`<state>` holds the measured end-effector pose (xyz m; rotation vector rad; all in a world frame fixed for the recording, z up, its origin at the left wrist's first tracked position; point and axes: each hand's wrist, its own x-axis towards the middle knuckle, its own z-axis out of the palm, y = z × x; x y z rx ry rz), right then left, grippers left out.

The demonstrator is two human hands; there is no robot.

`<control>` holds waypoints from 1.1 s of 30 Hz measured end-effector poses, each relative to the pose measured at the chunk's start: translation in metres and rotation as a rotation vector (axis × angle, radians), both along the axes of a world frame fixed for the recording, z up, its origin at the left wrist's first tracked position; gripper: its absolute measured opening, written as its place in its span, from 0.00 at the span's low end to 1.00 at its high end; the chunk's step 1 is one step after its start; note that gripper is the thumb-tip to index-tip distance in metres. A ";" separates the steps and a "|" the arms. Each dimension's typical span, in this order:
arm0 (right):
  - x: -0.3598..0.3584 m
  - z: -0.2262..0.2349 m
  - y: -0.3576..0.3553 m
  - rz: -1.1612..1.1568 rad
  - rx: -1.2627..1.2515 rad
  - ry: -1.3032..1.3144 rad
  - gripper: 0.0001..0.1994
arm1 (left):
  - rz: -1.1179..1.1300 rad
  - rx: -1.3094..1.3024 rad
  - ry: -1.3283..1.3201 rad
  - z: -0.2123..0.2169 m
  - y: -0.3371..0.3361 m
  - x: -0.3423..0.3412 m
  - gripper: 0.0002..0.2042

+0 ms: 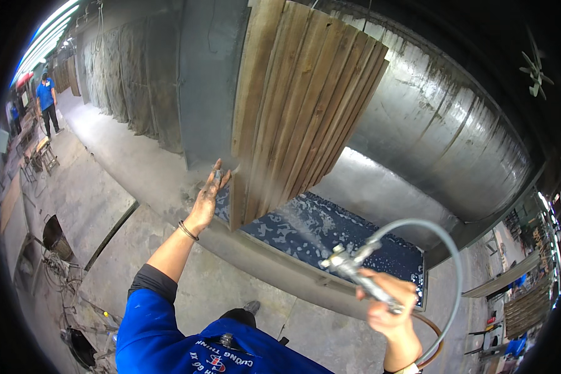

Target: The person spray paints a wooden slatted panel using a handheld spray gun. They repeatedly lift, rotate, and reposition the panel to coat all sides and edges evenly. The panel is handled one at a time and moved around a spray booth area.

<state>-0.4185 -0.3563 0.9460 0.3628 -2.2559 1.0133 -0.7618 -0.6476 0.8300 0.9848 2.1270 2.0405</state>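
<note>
My right hand (388, 300) is wrapped around the handle of a metal spray gun (349, 265), slightly blurred, with a grey hose (450, 240) looping from it. A pale mist (296, 221) leaves its nozzle toward a hanging brown wooden slatted panel (299, 100). Beside the panel's lower left edge, my left hand (207, 198) is raised with its fingers stretched out and stained dark. Whether its fingertips touch the wood I cannot tell. A bracelet circles that wrist.
Below the panel lies a trough of dark, foam-flecked liquid (336, 227) behind a low concrete rim (274, 254). A stained metal sheet wall (436, 106) curves behind. Far left stands a person in a blue shirt (46, 96). A dark bucket (57, 238) sits on the left floor.
</note>
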 end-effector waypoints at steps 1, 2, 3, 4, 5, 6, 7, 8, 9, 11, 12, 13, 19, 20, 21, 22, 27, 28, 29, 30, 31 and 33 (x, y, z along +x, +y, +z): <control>-0.003 -0.016 -0.006 0.011 -0.032 -0.102 0.33 | -0.013 0.007 0.004 0.000 0.000 0.003 0.54; -0.002 -0.030 -0.013 0.021 -0.063 -0.202 0.29 | -0.015 0.010 0.018 0.000 0.002 0.007 0.54; 0.002 -0.039 -0.018 0.012 -0.036 -0.316 0.27 | -0.017 0.013 0.033 0.001 0.004 0.010 0.55; 0.005 -0.046 -0.023 -0.005 -0.009 -0.422 0.24 | -0.055 0.010 0.036 0.003 0.004 0.012 0.55; 0.006 -0.052 -0.025 0.008 0.021 -0.546 0.24 | -0.094 0.006 0.041 0.005 0.005 0.016 0.55; 0.010 -0.053 -0.027 -0.022 0.066 -0.602 0.23 | -0.123 -0.005 0.052 0.006 0.007 0.019 0.55; 0.013 -0.051 -0.027 -0.021 0.070 -0.598 0.24 | -0.107 -0.011 0.073 0.008 0.008 0.024 0.51; 0.017 -0.045 -0.024 -0.021 0.083 -0.591 0.24 | -0.129 -0.013 0.079 0.010 0.011 0.028 0.49; 0.019 -0.038 -0.020 -0.029 0.011 -0.462 0.25 | -0.131 -0.027 0.084 0.011 0.015 0.031 0.48; 0.029 -0.013 -0.008 -0.067 -0.056 -0.202 0.28 | -0.144 -0.044 0.074 0.011 0.025 0.039 0.46; 0.033 0.000 -0.004 -0.109 -0.051 0.014 0.30 | -0.192 -0.023 0.045 0.009 0.030 0.042 0.45; 0.040 0.013 -0.005 -0.187 -0.139 0.172 0.36 | -0.230 -0.022 0.021 0.008 0.037 0.044 0.44; 0.069 0.088 -0.020 -0.586 -0.323 0.657 0.56 | -0.496 0.048 0.030 0.002 0.070 0.052 0.43; 0.071 0.093 -0.023 -0.689 -0.329 0.760 0.56 | -0.547 0.058 0.008 0.004 0.075 0.054 0.43; 0.075 0.093 -0.029 -0.711 -0.310 0.754 0.55 | -0.583 0.056 -0.007 0.005 0.080 0.058 0.43; 0.079 0.091 -0.032 -0.734 -0.292 0.745 0.55 | -0.605 0.030 -0.032 0.008 0.086 0.062 0.44; 0.116 0.033 -0.025 -0.620 -0.024 0.266 0.43 | -0.602 0.078 -0.258 0.014 0.103 0.067 0.39; 0.120 0.007 -0.025 -0.643 0.001 0.174 0.38 | -0.553 0.116 -0.204 0.012 0.104 0.063 0.36; 0.125 -0.019 -0.024 -0.629 -0.025 0.072 0.33 | -0.502 0.153 -0.153 0.008 0.102 0.057 0.33; 0.131 -0.046 -0.029 -0.652 -0.096 -0.037 0.29 | -0.448 0.189 -0.101 0.001 0.100 0.050 0.30; 0.137 -0.073 -0.034 -0.643 -0.175 -0.185 0.26 | -0.312 0.169 -0.172 -0.008 0.097 0.043 0.20; 0.153 -0.113 -0.042 -0.632 -0.305 -0.439 0.20 | -0.215 0.141 -0.285 -0.033 0.090 0.031 0.16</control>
